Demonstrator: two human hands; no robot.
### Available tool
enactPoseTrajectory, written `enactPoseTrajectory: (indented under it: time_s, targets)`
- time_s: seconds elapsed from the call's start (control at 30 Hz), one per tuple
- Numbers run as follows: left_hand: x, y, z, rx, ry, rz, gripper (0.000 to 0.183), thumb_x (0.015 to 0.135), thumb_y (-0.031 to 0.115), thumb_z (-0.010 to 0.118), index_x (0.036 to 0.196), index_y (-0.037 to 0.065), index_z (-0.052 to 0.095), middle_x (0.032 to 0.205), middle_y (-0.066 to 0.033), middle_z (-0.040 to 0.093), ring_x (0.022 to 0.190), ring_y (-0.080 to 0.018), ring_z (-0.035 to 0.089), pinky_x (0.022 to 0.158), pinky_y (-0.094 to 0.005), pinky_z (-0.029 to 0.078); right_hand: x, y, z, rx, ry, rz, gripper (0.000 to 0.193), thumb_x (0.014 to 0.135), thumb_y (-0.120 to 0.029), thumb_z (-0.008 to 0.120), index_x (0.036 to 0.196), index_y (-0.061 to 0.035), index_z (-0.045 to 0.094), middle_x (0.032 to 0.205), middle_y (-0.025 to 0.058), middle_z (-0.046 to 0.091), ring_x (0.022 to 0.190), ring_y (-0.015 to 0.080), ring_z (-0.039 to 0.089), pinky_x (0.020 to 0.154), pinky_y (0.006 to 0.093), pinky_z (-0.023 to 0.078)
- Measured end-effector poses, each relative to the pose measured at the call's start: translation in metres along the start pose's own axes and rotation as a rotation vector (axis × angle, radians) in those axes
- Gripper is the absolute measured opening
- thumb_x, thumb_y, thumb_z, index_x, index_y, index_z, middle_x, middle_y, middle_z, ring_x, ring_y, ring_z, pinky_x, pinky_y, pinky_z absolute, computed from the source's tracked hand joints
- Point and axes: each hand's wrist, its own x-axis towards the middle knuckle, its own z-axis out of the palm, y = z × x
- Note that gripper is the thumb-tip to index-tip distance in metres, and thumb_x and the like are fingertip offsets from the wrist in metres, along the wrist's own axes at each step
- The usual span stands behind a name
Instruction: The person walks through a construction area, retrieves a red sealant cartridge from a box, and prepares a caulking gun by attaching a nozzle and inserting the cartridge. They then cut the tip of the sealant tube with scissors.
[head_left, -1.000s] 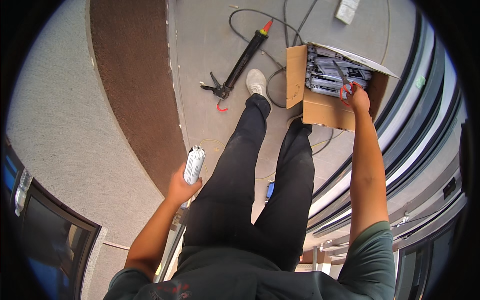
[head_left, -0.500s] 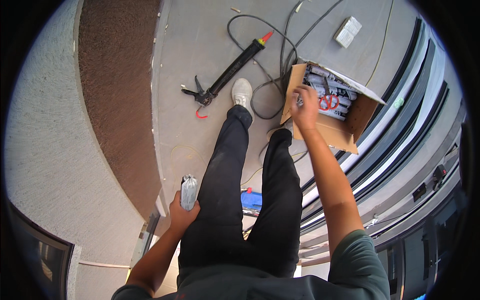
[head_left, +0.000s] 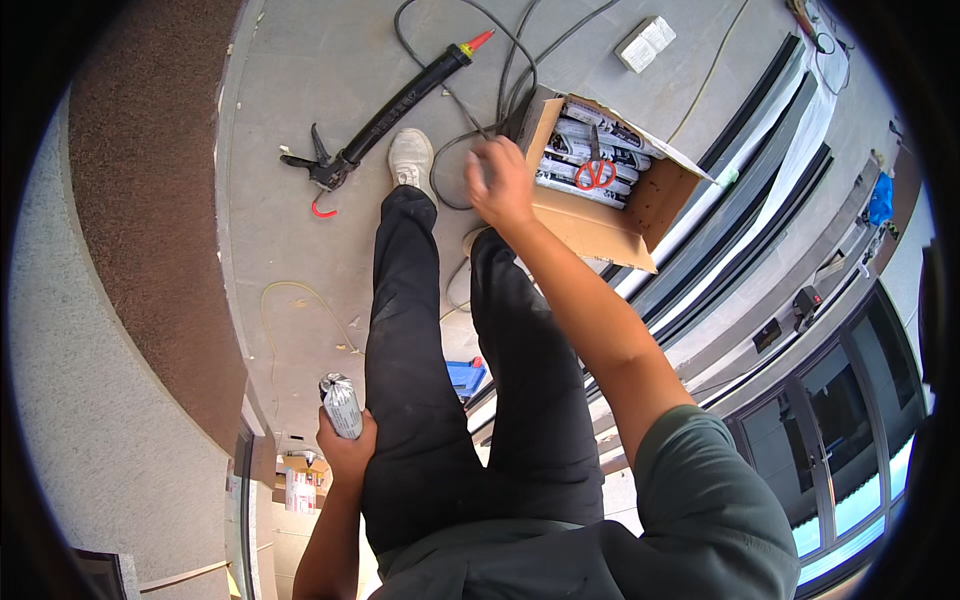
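My left hand (head_left: 346, 446) is wrapped round a silver foil sausage pack of sealant (head_left: 342, 408), upright beside my left thigh. My right hand (head_left: 500, 183) is just left of an opened cardboard box (head_left: 592, 232), its fingers curled; whatever they hold, if anything, is hidden. Inside the box lie several white-and-black sausage packs (head_left: 588, 150). Scissors with orange-red handles (head_left: 597, 173) rest on top of them. A black caulking gun (head_left: 400, 112) with a red nozzle and a red hooked rod end lies on the floor beyond my left shoe.
Dark cable (head_left: 533, 62) loops across the floor behind the box. A small white block (head_left: 646, 44) sits farther back. Long black and white profiles (head_left: 745, 190) run along the right. A brown strip (head_left: 150, 190) borders the left wall. Something blue (head_left: 464, 378) shows between my legs.
My right hand has moved left, away from the box flap. The left hand still grips its sausage pack. The whole view has shifted, so the floor things appear farther left.
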Motion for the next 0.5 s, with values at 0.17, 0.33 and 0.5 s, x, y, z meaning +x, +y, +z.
enactPoseTrajectory:
  time_s: [0.17,0.33,0.5]
  targets:
    - [0.003,0.009,0.001,0.020,-0.010,0.015,0.036,0.076,0.016,0.077,0.102,-0.001,0.059,0.084,-0.0173,0.068,0.077,-0.0330,0.072,0.071,-0.0399,0.055,-0.040,0.063,-0.070,-0.163,0.011,0.240,0.011,0.086,-0.007,0.067,0.088,-0.0027,0.058,0.083,0.0139,0.058,0.079,0.0344,0.060,0.071,0.0434,0.049]
    - [0.007,0.023,0.001,0.115,-0.027,0.075,0.035,0.076,0.016,0.077,0.102,0.000,0.059,0.083,-0.0173,0.068,0.077,-0.0334,0.072,0.070,-0.0400,0.055,-0.058,0.123,-0.097,-0.247,-0.058,0.486,0.011,0.087,-0.013,0.067,0.087,-0.0030,0.062,0.084,0.0135,0.065,0.079,0.0315,0.066,0.072,0.0412,0.052]
    - [0.012,0.041,0.001,0.199,-0.018,0.143,0.034,0.077,0.016,0.077,0.102,0.001,0.059,0.082,-0.0171,0.068,0.076,-0.0330,0.072,0.069,-0.0400,0.054,-0.054,0.125,-0.085,-0.056,0.007,0.677,0.013,0.088,-0.013,0.065,0.094,-0.0025,0.069,0.089,0.0154,0.070,0.080,0.0306,0.070,0.075,0.0398,0.054]
